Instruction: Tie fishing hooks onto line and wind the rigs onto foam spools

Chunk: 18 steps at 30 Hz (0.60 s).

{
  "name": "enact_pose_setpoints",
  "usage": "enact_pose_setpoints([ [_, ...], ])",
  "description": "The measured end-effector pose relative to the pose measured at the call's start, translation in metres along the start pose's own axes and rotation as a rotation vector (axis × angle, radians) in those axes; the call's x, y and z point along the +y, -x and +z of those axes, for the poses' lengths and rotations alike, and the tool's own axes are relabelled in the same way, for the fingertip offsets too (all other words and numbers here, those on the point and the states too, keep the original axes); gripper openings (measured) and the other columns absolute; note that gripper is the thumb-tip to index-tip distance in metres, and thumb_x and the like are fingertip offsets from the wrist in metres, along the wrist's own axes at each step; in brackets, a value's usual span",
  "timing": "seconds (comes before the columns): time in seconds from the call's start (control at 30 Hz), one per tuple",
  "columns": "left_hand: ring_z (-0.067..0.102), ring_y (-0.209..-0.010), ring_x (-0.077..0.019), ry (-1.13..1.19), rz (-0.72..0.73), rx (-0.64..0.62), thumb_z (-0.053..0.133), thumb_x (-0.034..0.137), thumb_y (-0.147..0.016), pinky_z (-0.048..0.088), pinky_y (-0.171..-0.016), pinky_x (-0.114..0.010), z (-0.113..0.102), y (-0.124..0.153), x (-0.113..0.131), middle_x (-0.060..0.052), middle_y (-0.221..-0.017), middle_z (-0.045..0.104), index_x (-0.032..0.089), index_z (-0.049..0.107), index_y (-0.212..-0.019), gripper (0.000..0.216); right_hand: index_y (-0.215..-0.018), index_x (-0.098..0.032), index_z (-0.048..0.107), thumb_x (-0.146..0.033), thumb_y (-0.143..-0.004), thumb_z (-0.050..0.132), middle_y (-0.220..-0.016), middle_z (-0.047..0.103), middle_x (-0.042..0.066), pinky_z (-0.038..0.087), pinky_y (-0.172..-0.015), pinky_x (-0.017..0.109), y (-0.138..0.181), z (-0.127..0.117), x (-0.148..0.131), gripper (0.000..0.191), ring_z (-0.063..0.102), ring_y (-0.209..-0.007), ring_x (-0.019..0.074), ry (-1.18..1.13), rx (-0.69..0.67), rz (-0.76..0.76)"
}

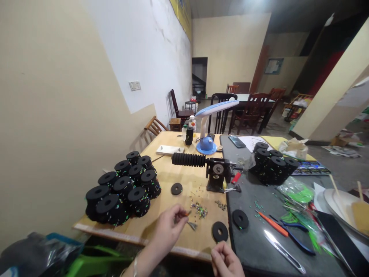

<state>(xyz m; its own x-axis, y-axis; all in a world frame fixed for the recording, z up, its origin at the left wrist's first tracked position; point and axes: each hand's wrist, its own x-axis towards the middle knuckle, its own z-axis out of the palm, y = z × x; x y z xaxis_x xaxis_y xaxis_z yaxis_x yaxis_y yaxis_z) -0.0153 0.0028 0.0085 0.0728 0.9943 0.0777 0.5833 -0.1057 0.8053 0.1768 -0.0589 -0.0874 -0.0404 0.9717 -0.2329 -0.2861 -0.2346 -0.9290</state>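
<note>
**Small hook pinched at the near table edge**

Because your left hand (168,227) has its fingertips pressed together on a tiny hook-like piece with an orange tip (188,212), treat it as light, stiff and quick to slip: it is too small to make out fully, but it looks like thin metal, so hold it by the shank between finger and thumb, away from any point. It sits just off your fingertips, above the wooden table (178,179). Just beyond those fingertips a small metal clip (192,226) lies on the wood, and a little farther out is a scatter of coloured beads (200,210), loose and likely to roll if brushed. Your right hand (226,261) is curled loosely at the near edge, fingers drawn in; I cannot tell whether it holds anything.

Between your hands lies a black foam disc (220,231), soft and light, best lifted by its rim; another disc (240,219) rests farther right on the dark mat (253,200), a third (177,188) farther ahead. Left of your left hand stands a stack of black spools (122,190), close enough to knock with an elbow. Straight ahead is a hand-crank winder (216,173). To the right lie orange-handled pliers (272,225) and tweezers (284,252). The table edge runs just under your wrists, so free room is mainly the bare wood ahead.
</note>
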Motion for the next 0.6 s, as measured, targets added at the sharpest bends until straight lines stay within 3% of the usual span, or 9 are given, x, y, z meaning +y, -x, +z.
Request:
enact_pose_setpoints([
  [0.1, 0.054, -0.068, -0.0166, 0.333, -0.108, -0.107, 0.062, 0.02, -0.076, 0.044, -0.065, -0.025, 0.01, 0.024, 0.001, 0.001, -0.068, 0.056, 0.018, 0.057, -0.074, 0.006, -0.063, -0.021, 0.047, -0.073, -0.066, 0.069, -0.038, 0.04, -0.011, 0.016, -0.041, 0.02, 0.004, 0.009, -0.007, 0.056, 0.025, -0.035, 0.0046, -0.013, -0.002, -0.025],
  [0.27, 0.056, -0.071, -0.0151, 0.616, -0.277, -0.127, 0.072, 0.024, -0.071, 0.044, -0.066, -0.023, 0.039, 0.055, -0.009, 0.001, -0.07, 0.058, 0.017, 0.057, -0.072, 0.017, -0.064, -0.021, 0.049, -0.07, -0.067, 0.07, -0.042, 0.041, -0.011, 0.021, -0.041, 0.019, 0.009, 0.021, -0.017, 0.054, 0.03, -0.038, 0.0053, 0.019, -0.076, 0.008],
  [0.43, 0.052, -0.055, -0.0125, 0.748, -0.36, -0.168, 0.076, 0.046, -0.071, 0.037, -0.042, -0.018, 0.058, 0.07, -0.019, 0.002, -0.061, 0.058, 0.018, 0.053, -0.071, 0.036, -0.063, -0.019, 0.052, -0.071, -0.066, 0.07, -0.046, 0.043, -0.009, 0.025, -0.043, 0.02, 0.011, 0.029, -0.013, 0.055, 0.032, -0.041, 0.0063, 0.084, -0.023, -0.008],
  [0.6, 0.05, -0.055, -0.0108, 0.752, -0.36, -0.12, 0.076, 0.049, -0.069, 0.04, -0.042, -0.017, 0.062, 0.075, -0.018, 0.005, -0.061, 0.051, 0.018, 0.052, -0.069, 0.039, -0.064, -0.017, 0.057, -0.072, -0.066, 0.068, -0.048, 0.046, -0.007, 0.03, -0.044, 0.02, 0.009, 0.026, -0.001, 0.056, 0.037, -0.043, 0.0078, 0.155, -0.025, -0.036],
])
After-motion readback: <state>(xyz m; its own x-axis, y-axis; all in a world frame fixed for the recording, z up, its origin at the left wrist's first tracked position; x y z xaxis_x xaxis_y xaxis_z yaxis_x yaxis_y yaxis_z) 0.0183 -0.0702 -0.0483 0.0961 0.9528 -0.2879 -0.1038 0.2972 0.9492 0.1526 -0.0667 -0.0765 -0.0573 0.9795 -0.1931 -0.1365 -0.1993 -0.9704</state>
